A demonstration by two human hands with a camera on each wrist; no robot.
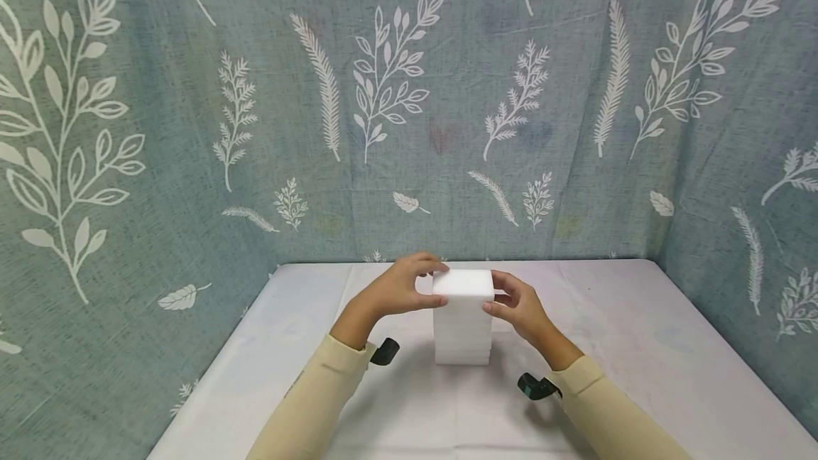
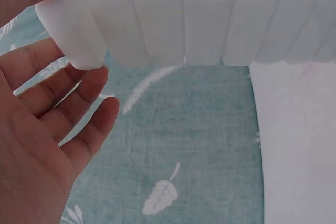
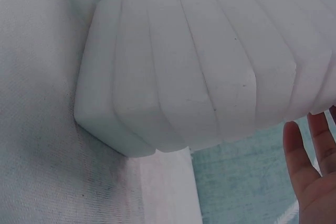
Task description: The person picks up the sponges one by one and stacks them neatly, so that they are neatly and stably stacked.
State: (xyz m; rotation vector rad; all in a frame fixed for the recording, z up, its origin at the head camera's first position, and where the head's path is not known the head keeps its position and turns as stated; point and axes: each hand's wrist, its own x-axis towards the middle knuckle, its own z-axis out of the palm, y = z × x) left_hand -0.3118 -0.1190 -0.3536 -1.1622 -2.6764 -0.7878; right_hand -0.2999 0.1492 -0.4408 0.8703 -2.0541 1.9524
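Note:
A stack of white sponge blocks (image 1: 463,336) stands upright on the table, several blocks high, their edges slightly out of line. At its left side my left hand (image 1: 397,289) grips the top block (image 1: 464,282), thumb at the near corner and fingers toward the far one. My right hand (image 1: 520,309) holds the same end of the stack from the right, thumb in front and fingers behind. In the left wrist view the end block (image 2: 73,24) sits between the thumb and fingers. Only some fingertips (image 3: 294,135) show in the right wrist view, beside the upper blocks.
A white cloth (image 1: 307,375) covers the table. Grey-green curtains (image 1: 409,105) with white leaf prints hang behind it and at both sides. Dark wrist cameras (image 1: 385,351) stick out below both sleeves, near the stack's lower part.

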